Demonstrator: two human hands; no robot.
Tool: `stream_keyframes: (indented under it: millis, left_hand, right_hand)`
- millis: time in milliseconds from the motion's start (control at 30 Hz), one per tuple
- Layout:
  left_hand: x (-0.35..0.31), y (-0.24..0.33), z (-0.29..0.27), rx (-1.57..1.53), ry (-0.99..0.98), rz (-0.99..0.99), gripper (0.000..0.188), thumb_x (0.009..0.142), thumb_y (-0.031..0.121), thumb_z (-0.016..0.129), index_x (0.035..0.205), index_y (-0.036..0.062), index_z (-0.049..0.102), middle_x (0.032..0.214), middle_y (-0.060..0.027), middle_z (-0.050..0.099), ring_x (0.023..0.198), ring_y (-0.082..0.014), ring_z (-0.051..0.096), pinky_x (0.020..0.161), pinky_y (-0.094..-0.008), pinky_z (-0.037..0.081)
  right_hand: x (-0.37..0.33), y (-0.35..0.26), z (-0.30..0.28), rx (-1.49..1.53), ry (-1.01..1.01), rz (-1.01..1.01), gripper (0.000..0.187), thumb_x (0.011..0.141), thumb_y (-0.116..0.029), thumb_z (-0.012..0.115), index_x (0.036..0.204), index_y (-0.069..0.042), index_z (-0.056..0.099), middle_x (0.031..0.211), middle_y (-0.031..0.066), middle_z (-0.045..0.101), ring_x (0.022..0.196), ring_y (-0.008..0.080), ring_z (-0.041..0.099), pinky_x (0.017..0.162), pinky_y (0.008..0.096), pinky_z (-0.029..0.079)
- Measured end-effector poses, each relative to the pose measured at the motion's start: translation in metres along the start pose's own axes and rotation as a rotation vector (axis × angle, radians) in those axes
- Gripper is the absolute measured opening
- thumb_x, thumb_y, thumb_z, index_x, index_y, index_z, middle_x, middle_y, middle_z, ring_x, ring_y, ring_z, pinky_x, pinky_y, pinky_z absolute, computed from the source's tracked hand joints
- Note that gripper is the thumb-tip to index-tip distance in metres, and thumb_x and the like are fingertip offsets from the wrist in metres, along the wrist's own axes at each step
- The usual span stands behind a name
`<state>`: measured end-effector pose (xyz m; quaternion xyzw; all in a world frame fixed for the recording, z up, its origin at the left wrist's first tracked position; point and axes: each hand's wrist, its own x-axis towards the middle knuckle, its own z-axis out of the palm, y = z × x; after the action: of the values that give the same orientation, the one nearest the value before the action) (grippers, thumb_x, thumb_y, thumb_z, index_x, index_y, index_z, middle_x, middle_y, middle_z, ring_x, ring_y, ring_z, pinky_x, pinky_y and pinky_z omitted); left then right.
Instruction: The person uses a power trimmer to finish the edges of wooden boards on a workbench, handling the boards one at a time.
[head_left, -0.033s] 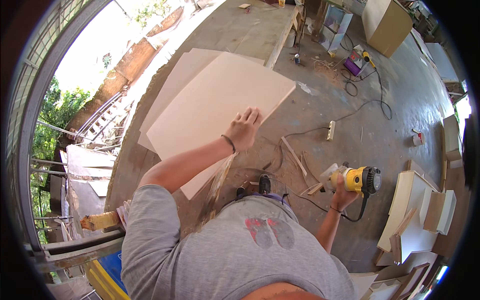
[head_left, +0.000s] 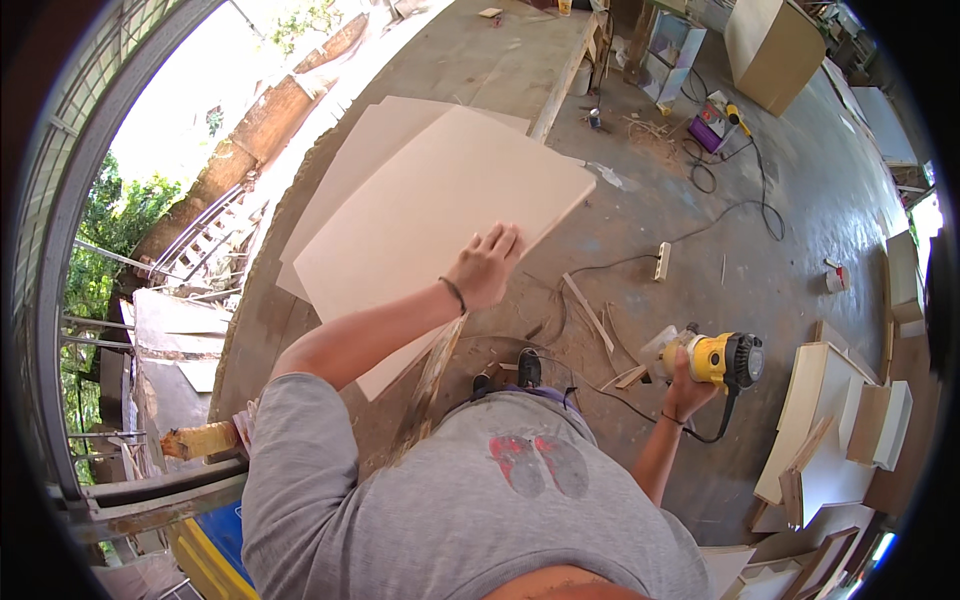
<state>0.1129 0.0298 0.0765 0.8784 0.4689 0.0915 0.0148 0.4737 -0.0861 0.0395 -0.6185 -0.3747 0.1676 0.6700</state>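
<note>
A pale, flat board [head_left: 430, 190] lies over more boards [head_left: 345, 170] on the workbench to my left. On its top face, close to the right edge, my left hand [head_left: 482, 268] rests with the fingers stretched out; the thumb is hidden. Off to the right, my right hand [head_left: 686, 388] is wrapped round a yellow and black trim router [head_left: 712, 360] with a clear guard. The router is held above the floor, apart from the boards, and its black cord loops down from the rear end.
A white power strip [head_left: 662, 262], cords and wood offcuts [head_left: 588, 310] lie on the floor ahead. Pale cabinet parts [head_left: 810, 420] lean at the right. Farther off are a purple machine [head_left: 708, 130], a small bucket [head_left: 836, 280] and a large box-shaped cabinet [head_left: 775, 55].
The top board has shifted slightly to the right and toward me. My left hand has slid a little nearer with it. The right hand and router look unmoved.
</note>
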Motion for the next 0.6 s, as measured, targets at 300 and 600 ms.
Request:
stream_keyframes:
  millis: [300,600]
  left_hand:
    - [-0.125,-0.022,0.003,0.006,-0.027,0.420,0.065,0.067,0.009,0.063,0.130,0.0032,0.050,0.140,-0.0149,0.044,0.134,-0.0322,0.038,0.107,-0.0465,0.035]
    - [-0.187,-0.095,-0.034,0.215,-0.447,0.338,0.069,0.073,0.031,0.071,0.136,0.0201,0.045,0.153,-0.0100,0.024,0.142,-0.0253,0.022,0.113,-0.0492,0.021]
  right_hand:
    - [0.000,0.000,-0.005,0.003,-0.010,-0.033,0.063,0.070,-0.011,0.078,0.123,0.006,0.048,0.118,0.0142,0.058,0.105,0.0243,0.060,0.092,0.0367,0.049]
    - [-0.008,-0.013,-0.005,0.068,-0.085,0.018,0.060,0.069,-0.006,0.079,0.120,0.005,0.050,0.116,0.0125,0.058,0.103,0.0223,0.060,0.092,0.0352,0.049]
